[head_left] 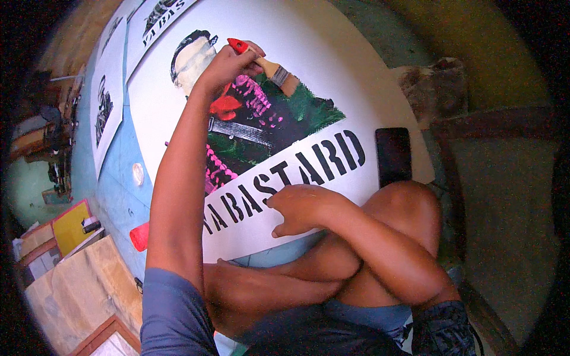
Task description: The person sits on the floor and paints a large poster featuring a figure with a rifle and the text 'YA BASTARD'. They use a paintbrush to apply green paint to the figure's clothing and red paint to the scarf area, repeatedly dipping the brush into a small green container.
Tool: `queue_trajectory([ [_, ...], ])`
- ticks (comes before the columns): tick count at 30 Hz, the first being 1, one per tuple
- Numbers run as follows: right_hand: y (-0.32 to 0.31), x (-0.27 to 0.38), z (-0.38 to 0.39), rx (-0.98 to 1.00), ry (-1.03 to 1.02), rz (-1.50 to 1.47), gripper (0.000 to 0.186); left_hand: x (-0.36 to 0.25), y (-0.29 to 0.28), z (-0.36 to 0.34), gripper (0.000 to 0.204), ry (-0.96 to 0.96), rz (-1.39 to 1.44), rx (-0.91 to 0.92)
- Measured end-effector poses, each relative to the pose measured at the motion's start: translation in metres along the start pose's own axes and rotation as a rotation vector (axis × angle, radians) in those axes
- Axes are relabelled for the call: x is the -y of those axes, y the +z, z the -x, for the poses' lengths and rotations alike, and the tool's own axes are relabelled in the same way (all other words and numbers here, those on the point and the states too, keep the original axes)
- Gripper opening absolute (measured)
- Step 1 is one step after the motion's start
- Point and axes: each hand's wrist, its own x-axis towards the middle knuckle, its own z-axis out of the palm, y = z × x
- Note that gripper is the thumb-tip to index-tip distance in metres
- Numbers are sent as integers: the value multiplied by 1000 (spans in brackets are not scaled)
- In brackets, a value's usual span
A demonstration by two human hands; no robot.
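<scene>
My left hand (233, 66) is closed round a flat paintbrush (278, 72) with a red-tipped wooden handle. Its bristles touch or hover just over the dark green area of a painted poster (332, 53). The large white sheet bears a figure in black, green, pink and red, with bold black stencilled lettering below. My right hand (306, 209) lies on the lower part of the sheet, over the lettering. Its thumb is spread from the fingers and nothing shows in it; some fingers are hidden beneath the hand.
A black phone (393, 155) lies at the sheet's right edge. More printed sheets (108, 113) are at the far left on a light blue surface (127, 204). A red cylindrical object (139, 237) sits by my left forearm. Wooden boards (83, 291) stand lower left; my crossed legs (392, 219) border the sheet.
</scene>
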Motion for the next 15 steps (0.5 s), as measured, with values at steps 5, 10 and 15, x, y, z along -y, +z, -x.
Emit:
queue_trajectory([
  [5, 2, 0, -1, -32, -15, 4, 46, 3, -9, -5, 25, 18, -61, 13],
  [10, -1, 1, 0, 3, -14, -3, 47, -7, -13, -5, 24, -11, -60, 32],
  [15, -4, 4, 2, 11, -3, -2, 47, -16, -13, -2, 24, 13, -32, 97],
])
